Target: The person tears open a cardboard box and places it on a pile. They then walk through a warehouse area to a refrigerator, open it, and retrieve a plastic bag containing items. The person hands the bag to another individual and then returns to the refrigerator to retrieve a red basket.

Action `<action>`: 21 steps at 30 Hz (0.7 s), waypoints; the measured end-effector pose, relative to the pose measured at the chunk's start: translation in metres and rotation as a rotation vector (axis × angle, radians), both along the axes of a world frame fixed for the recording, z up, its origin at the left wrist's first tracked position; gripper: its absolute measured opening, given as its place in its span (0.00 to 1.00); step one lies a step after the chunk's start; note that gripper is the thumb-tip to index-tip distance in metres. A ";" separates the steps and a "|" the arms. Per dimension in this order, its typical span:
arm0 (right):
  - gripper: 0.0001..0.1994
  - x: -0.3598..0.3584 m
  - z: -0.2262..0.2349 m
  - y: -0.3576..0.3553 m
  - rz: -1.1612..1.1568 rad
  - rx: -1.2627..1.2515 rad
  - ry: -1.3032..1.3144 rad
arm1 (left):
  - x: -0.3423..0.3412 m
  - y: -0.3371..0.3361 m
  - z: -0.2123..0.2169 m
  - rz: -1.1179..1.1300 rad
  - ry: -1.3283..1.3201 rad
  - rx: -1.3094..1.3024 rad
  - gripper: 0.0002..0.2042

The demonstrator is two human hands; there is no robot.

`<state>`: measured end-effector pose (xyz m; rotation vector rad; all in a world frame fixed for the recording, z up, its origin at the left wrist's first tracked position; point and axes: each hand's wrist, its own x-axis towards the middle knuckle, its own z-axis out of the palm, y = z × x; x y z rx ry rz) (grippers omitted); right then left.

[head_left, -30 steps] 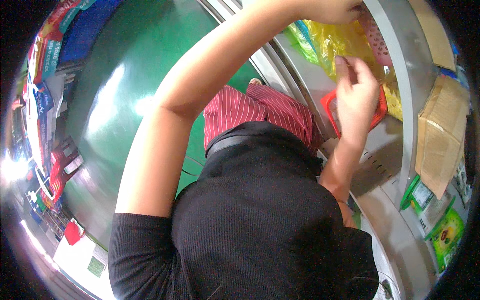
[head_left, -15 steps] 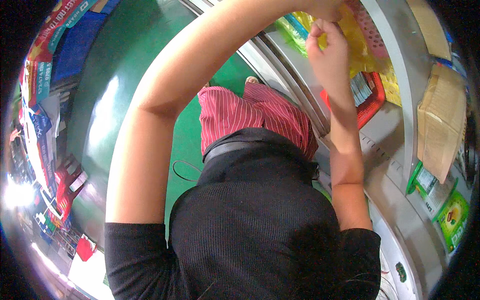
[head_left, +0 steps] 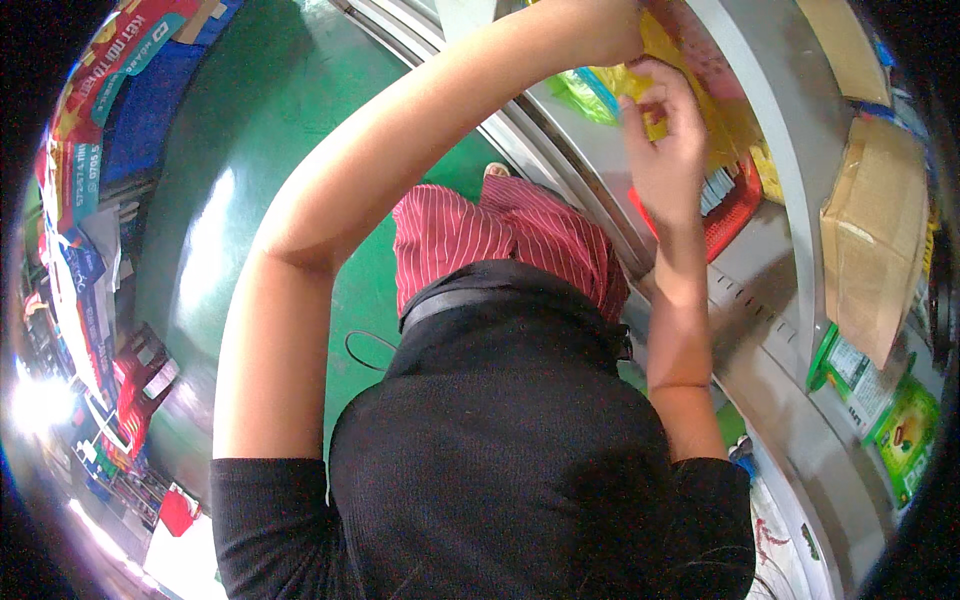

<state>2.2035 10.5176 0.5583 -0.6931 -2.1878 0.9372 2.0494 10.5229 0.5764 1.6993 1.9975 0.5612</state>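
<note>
At the top of the head view, my left hand [head_left: 612, 30] reaches over the shelf, bent at the wrist; the upper edge cuts it off and its fingers are hidden. Just below it is my right hand [head_left: 672, 125], with curled fingers and the thumb set apart from the fingertips. Its fingers close on a thin yellow plastic bag [head_left: 722, 120], which shows between and behind them. A bright green plastic bag [head_left: 585, 95] with a blue strip lies to the left. Beneath my right wrist stands a red plastic basket [head_left: 738, 215] holding light, flat items.
A grey shelf frame [head_left: 790, 130] curves along the right, with a cardboard box [head_left: 872, 240] and green packets [head_left: 905, 430] beyond. A pink perforated surface [head_left: 712, 55] shows behind the yellow bag. Green floor [head_left: 300, 90] lies left; a thin cable loop [head_left: 362, 350] rests on it.
My right hand's thumb and fingertips, pinched together before, have come apart with the fingers curled. My left hand has shifted slightly left and stays close to the right one.
</note>
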 end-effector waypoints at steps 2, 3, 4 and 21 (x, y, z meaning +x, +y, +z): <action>0.17 -0.001 -0.003 -0.014 -0.044 -0.157 -0.087 | -0.007 0.005 -0.027 0.134 0.121 -0.029 0.27; 0.19 -0.005 0.002 -0.023 -0.042 -0.123 -0.162 | -0.017 -0.003 -0.034 0.058 0.318 -0.079 0.26; 0.20 0.005 -0.008 -0.017 -0.134 0.040 -0.259 | -0.010 0.012 -0.040 -0.136 0.494 -0.084 0.25; 0.17 0.035 0.075 -0.026 -0.029 0.184 -0.325 | -0.026 -0.003 -0.019 0.205 -0.256 0.434 0.20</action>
